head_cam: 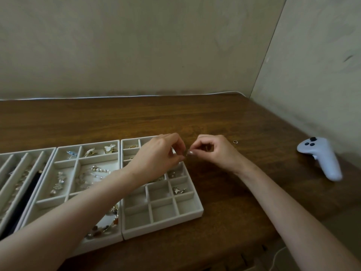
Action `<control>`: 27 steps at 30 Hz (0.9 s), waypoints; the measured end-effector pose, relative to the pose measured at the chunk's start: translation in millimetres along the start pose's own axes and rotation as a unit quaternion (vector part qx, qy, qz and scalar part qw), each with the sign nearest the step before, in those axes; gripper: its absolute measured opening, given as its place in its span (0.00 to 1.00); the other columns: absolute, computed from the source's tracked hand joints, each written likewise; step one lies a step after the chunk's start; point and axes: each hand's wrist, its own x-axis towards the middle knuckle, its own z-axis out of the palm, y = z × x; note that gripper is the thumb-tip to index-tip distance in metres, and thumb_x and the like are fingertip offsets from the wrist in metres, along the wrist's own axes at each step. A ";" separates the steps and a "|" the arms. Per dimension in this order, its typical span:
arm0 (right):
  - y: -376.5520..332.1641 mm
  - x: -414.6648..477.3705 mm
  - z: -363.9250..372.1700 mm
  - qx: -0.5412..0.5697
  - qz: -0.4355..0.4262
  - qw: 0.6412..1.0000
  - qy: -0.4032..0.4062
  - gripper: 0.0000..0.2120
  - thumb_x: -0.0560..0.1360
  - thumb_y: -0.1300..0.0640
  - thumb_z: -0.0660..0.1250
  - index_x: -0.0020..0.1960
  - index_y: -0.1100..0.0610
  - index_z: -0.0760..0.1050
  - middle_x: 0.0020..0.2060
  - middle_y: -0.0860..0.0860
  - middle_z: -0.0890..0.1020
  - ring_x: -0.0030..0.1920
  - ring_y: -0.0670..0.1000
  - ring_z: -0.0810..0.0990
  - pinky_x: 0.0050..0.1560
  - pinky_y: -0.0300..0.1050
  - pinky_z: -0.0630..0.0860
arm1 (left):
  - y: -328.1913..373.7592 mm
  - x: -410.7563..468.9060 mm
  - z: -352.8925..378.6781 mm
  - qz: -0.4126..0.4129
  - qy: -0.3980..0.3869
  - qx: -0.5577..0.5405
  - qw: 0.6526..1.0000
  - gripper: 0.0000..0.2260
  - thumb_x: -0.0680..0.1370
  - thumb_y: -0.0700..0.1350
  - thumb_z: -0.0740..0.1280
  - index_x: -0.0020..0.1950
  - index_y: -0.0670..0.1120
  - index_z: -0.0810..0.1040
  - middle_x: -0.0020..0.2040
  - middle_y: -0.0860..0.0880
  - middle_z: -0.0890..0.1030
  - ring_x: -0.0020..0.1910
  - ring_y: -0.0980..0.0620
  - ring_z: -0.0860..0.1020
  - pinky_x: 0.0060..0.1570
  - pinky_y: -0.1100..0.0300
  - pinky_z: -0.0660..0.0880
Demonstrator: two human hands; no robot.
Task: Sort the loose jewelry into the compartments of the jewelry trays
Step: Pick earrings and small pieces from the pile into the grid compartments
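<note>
Three pale jewelry trays lie side by side on the wooden desk. The right tray (197,212) has many small square compartments, a few holding earrings (178,190). The middle tray (58,162) holds butterfly pieces, pearl strands and a beaded bracelet. My left hand (160,153) and my right hand (213,151) meet above the right tray's far right edge. Together they pinch a tiny piece of jewelry (186,152) between their fingertips; it is too small to identify. A small loose ring (235,142) lies on the desk beyond my right hand.
The left tray (11,173) has long narrow slots with chains and a dark strip. A white game-style controller (320,157) rests at the desk's right, near the wall. Walls close off the back and right side.
</note>
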 end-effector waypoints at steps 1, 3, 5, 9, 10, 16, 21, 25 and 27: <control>-4.2 -0.8 0.7 0.043 -0.001 0.999 -0.001 0.02 0.74 0.56 0.69 0.45 0.53 0.80 0.41 0.46 0.80 0.44 0.44 0.78 0.48 0.39 0.74 | 0.0 -0.9 0.9 0.000 0.003 -0.009 1.000 0.08 0.73 0.47 0.69 0.51 0.49 0.75 0.46 0.56 0.77 0.43 0.57 0.76 0.43 0.57 0.77; -9.2 -1.2 3.2 0.083 -0.006 0.996 -0.016 0.03 0.74 0.55 0.69 0.44 0.53 0.80 0.41 0.46 0.80 0.44 0.50 0.78 0.48 0.43 0.74 | 0.1 -2.6 1.3 0.003 0.009 -0.026 1.000 0.09 0.72 0.49 0.69 0.50 0.50 0.75 0.45 0.56 0.77 0.42 0.57 0.76 0.41 0.58 0.77; -10.9 -1.0 5.6 0.103 -0.007 0.994 -0.022 0.04 0.73 0.55 0.69 0.44 0.55 0.81 0.40 0.47 0.80 0.44 0.55 0.78 0.47 0.47 0.74 | 0.0 -3.4 1.0 0.003 0.017 -0.038 0.999 0.08 0.72 0.48 0.70 0.48 0.50 0.75 0.43 0.55 0.78 0.41 0.58 0.77 0.40 0.62 0.76; -12.1 -2.3 5.0 0.118 -0.002 0.993 -0.011 0.07 0.71 0.53 0.70 0.42 0.58 0.80 0.38 0.50 0.80 0.43 0.56 0.78 0.46 0.49 0.75 | 0.6 -4.9 -2.6 -0.010 0.022 -0.040 0.999 0.05 0.71 0.45 0.72 0.42 0.51 0.76 0.38 0.56 0.78 0.37 0.61 0.75 0.36 0.69 0.72; -11.9 -2.5 4.2 0.118 0.000 0.993 -0.003 0.08 0.70 0.52 0.70 0.42 0.57 0.80 0.38 0.51 0.81 0.43 0.56 0.79 0.47 0.48 0.76 | 0.7 -5.1 -5.7 -0.006 0.014 -0.039 0.999 0.05 0.71 0.45 0.72 0.42 0.51 0.77 0.37 0.56 0.79 0.37 0.61 0.76 0.36 0.69 0.72; 21.6 0.0 -24.3 -0.154 0.066 0.962 0.214 0.04 0.74 0.55 0.68 0.47 0.55 0.79 0.43 0.48 0.80 0.44 0.47 0.77 0.46 0.39 0.73 | -4.2 -23.4 -34.7 0.033 -0.095 -0.012 0.995 0.04 0.71 0.47 0.72 0.39 0.54 0.79 0.37 0.59 0.78 0.42 0.62 0.75 0.39 0.72 0.69; 64.6 -8.5 -59.2 -0.264 0.252 0.888 0.279 0.09 0.75 0.54 0.67 0.55 0.54 0.80 0.51 0.53 0.79 0.50 0.52 0.78 0.45 0.41 0.68 | -10.0 -37.3 -33.8 0.068 -0.154 0.038 0.985 0.03 0.71 0.53 0.70 0.39 0.60 0.76 0.43 0.62 0.73 0.48 0.66 0.69 0.44 0.72 0.68; 71.4 -6.8 -62.5 -0.237 0.316 0.888 0.237 0.11 0.75 0.54 0.68 0.57 0.52 0.80 0.55 0.53 0.81 0.57 0.53 0.77 0.53 0.45 0.72 | -12.1 -39.5 -29.3 0.082 -0.148 0.069 0.983 0.02 0.71 0.53 0.70 0.41 0.60 0.78 0.44 0.64 0.71 0.50 0.69 0.66 0.44 0.74 0.66; 70.9 -5.7 -61.9 -0.237 0.323 0.888 0.226 0.10 0.75 0.54 0.68 0.55 0.52 0.81 0.58 0.52 0.79 0.60 0.54 0.76 0.53 0.47 0.72 | -12.2 -40.6 -28.2 0.082 -0.144 0.069 0.984 0.02 0.71 0.53 0.70 0.41 0.60 0.77 0.44 0.64 0.70 0.50 0.69 0.66 0.44 0.75 0.66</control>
